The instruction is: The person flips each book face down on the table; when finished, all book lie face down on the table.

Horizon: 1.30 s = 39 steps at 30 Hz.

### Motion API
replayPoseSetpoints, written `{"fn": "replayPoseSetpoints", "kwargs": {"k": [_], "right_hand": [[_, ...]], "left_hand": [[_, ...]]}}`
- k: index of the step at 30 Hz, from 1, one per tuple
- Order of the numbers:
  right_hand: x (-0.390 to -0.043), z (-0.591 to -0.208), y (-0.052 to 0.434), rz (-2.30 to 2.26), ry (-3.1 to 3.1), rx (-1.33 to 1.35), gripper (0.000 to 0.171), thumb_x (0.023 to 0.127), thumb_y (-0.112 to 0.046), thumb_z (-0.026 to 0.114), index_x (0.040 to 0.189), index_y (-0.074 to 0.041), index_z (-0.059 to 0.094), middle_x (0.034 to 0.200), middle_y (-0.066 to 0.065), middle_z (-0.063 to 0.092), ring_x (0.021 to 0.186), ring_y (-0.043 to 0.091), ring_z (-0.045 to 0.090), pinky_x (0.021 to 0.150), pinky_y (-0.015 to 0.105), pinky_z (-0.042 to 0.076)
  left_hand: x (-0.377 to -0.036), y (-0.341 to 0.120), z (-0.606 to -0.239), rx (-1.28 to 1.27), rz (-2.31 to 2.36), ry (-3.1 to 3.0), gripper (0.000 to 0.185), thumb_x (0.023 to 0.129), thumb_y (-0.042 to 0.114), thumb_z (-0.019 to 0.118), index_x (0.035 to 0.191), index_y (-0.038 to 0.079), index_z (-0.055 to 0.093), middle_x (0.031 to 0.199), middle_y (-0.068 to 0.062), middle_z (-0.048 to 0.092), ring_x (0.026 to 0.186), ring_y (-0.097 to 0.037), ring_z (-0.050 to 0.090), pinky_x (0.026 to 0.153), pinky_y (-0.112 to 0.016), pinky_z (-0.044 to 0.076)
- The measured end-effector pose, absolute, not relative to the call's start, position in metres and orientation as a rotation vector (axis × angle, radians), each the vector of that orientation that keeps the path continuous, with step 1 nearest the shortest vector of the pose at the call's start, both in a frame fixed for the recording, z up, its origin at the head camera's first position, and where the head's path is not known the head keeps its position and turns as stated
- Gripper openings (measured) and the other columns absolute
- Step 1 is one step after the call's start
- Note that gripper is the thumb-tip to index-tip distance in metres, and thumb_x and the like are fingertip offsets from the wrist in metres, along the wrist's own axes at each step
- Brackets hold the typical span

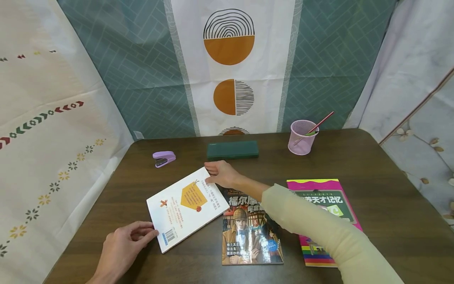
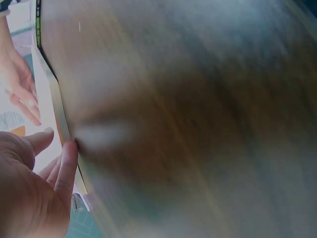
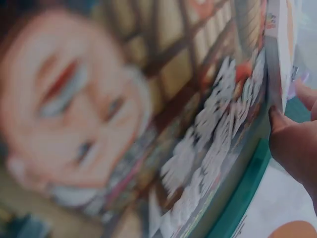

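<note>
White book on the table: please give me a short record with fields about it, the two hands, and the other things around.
white book: lies back cover up, barcode near its lower corner, overlapping the detective book
left hand: fingers on the near corner of the white book
right hand: holds the far corner of the white book
pink book: right of the detective book, partly under the sleeve
far side of table: purple stapler, green case, pink mesh cup with a red pencil
surface: dark wooden table
</note>
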State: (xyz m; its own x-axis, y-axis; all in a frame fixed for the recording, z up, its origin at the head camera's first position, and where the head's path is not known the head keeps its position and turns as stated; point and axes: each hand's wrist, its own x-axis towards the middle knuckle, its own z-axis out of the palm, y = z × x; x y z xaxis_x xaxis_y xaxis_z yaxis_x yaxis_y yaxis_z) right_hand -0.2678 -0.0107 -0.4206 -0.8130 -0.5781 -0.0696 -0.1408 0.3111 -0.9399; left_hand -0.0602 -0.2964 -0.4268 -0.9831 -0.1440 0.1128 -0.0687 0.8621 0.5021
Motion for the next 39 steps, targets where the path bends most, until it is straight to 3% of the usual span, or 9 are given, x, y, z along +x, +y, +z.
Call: {"fn": "replayPoseSetpoints", "kwargs": {"k": [4, 8, 14, 24, 34, 39], "right_hand": [[-0.273, -0.425, -0.003, -1.529, 2.177, -0.649, 0.075, 0.097, 0.001, 0.076, 0.161, 0.003, 0.038, 0.164, 0.016, 0.044, 0.152, 0.028, 0.042, 0.116, 0.034, 0.044], [-0.274, -0.426, 0.007, -1.500, 2.210, -0.708, 0.080, 0.095, -0.005, 0.081, 0.162, 0.002, 0.038, 0.164, 0.014, 0.044, 0.152, 0.027, 0.043, 0.117, 0.036, 0.043], [-0.259, -0.422, 0.022, -1.441, 2.201, -0.784, 0.093, 0.092, -0.014, 0.086, 0.166, -0.003, 0.031, 0.170, 0.009, 0.036, 0.157, 0.025, 0.034, 0.122, 0.040, 0.036], [-0.212, -0.417, 0.043, -1.478, 2.168, -0.833, 0.106, 0.087, -0.012, 0.090, 0.169, -0.004, 0.023, 0.175, 0.011, 0.024, 0.159, 0.032, 0.027, 0.125, 0.045, 0.030], [-0.167, -0.424, 0.049, -1.557, 2.266, -0.735, 0.090, 0.091, -0.005, 0.084, 0.164, 0.004, 0.032, 0.170, 0.017, 0.032, 0.151, 0.040, 0.040, 0.114, 0.046, 0.045], [-0.155, -0.428, 0.049, -1.539, 2.304, -0.722, 0.085, 0.091, -0.002, 0.083, 0.162, 0.006, 0.035, 0.167, 0.020, 0.037, 0.150, 0.035, 0.043, 0.112, 0.043, 0.046]], "left_hand": [[-0.063, -0.302, -0.430, 0.104, -0.801, -2.816, 0.030, 0.087, 0.031, 0.091, 0.111, 0.015, 0.081, 0.097, 0.005, 0.080, 0.083, -0.010, 0.076, 0.071, -0.017, 0.056], [-0.068, -0.309, -0.430, 0.052, -0.860, -2.757, 0.040, 0.088, 0.028, 0.090, 0.121, 0.009, 0.077, 0.113, -0.007, 0.079, 0.102, -0.027, 0.077, 0.078, -0.003, 0.048], [-0.081, -0.321, -0.421, -0.042, -0.927, -2.786, 0.065, 0.093, 0.034, 0.085, 0.144, 0.001, 0.062, 0.142, -0.022, 0.065, 0.130, -0.049, 0.061, 0.088, 0.005, 0.035], [-0.108, -0.337, -0.413, -0.213, -1.170, -2.825, 0.090, 0.095, 0.028, 0.083, 0.164, -0.002, 0.033, 0.166, -0.027, 0.037, 0.147, -0.053, 0.038, 0.100, 0.003, 0.029], [-0.131, -0.348, -0.421, -0.405, -1.179, -2.902, 0.108, 0.093, 0.022, 0.086, 0.170, 0.004, 0.013, 0.172, -0.028, 0.019, 0.152, -0.057, 0.027, 0.102, 0.003, 0.021], [-0.139, -0.353, -0.422, -0.496, -1.158, -2.960, 0.104, 0.094, 0.024, 0.085, 0.169, 0.001, 0.017, 0.172, -0.027, 0.021, 0.153, -0.056, 0.026, 0.102, 0.003, 0.020]]}}
